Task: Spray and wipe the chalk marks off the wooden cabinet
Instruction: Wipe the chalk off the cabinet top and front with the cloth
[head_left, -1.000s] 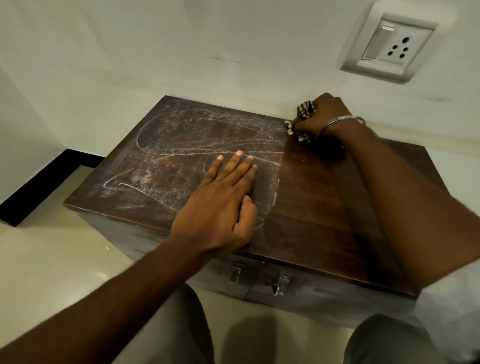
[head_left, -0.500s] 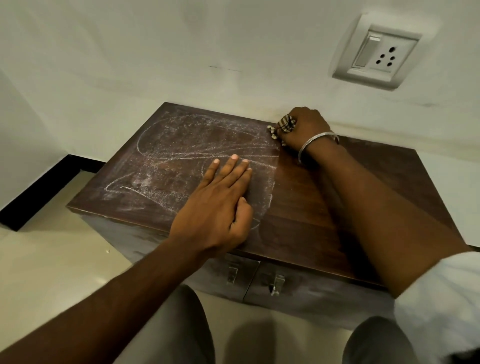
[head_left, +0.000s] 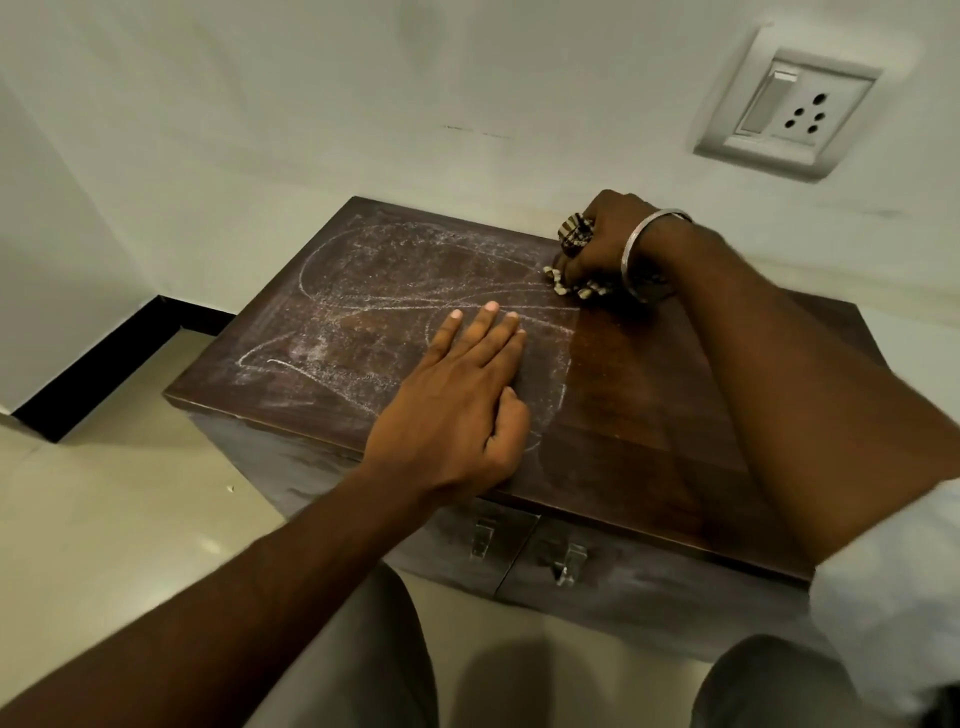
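A low dark wooden cabinet (head_left: 649, 415) stands against the wall. White chalk marks (head_left: 384, 301), loops and smears, cover the left half of its top; the right half looks dark and clean. My right hand (head_left: 608, 244) grips a bunched checked cloth (head_left: 574, 234) and presses it on the top near the back edge, at the border of the chalked area. My left hand (head_left: 462, 400) lies flat on the top with fingers straight, over the chalk near the front middle. No spray bottle is in view.
A wall socket with a switch (head_left: 789, 114) sits above the cabinet at the right. Two drawer fronts with metal handles (head_left: 566, 564) face me. Pale floor tiles (head_left: 104, 519) and a black skirting (head_left: 104, 358) lie to the left. My knees are below.
My right hand with the cloth has slid left along the back edge and then a little toward me. My left hand has stayed flat in the same place.
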